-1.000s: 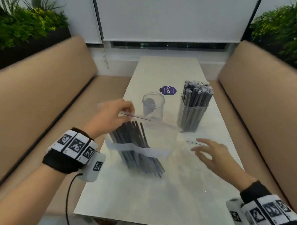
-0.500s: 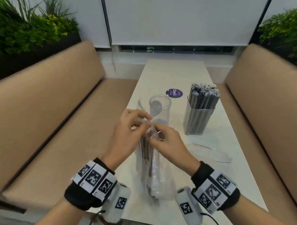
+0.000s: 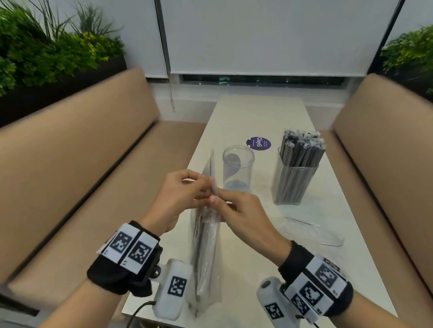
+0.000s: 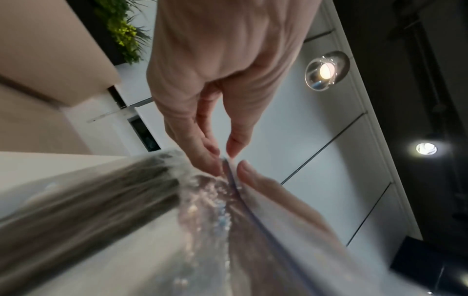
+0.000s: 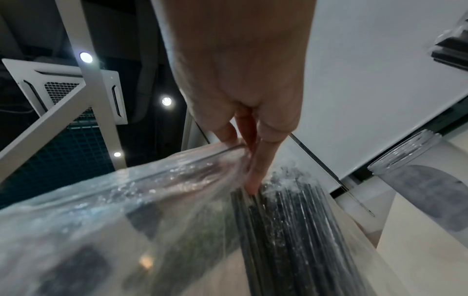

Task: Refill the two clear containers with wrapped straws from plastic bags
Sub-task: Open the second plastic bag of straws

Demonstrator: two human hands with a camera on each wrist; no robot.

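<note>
A clear plastic bag [image 3: 206,251] of dark wrapped straws stands upright on the table's near end. My left hand [image 3: 184,192] and right hand [image 3: 237,207] both pinch its top edge from opposite sides. In the left wrist view my left hand [image 4: 222,154] pinches the bag's zip edge [image 4: 243,192]. In the right wrist view my right hand [image 5: 248,152] holds the bag top [image 5: 177,180] above the straws [image 5: 283,220]. Just behind the bag stands an empty clear container [image 3: 238,168]. To its right, a second clear container [image 3: 295,182] is packed with wrapped straws.
An empty flattened plastic bag [image 3: 310,230] lies on the white table [image 3: 258,112] right of my hands. A purple round sticker [image 3: 258,143] sits behind the containers. Tan bench seats [image 3: 62,183] run along both sides, with plants behind them.
My left hand lifted the bag of straws from lying slanted to upright. My right hand came in from the table's right side and took hold of the bag's top opposite the left.
</note>
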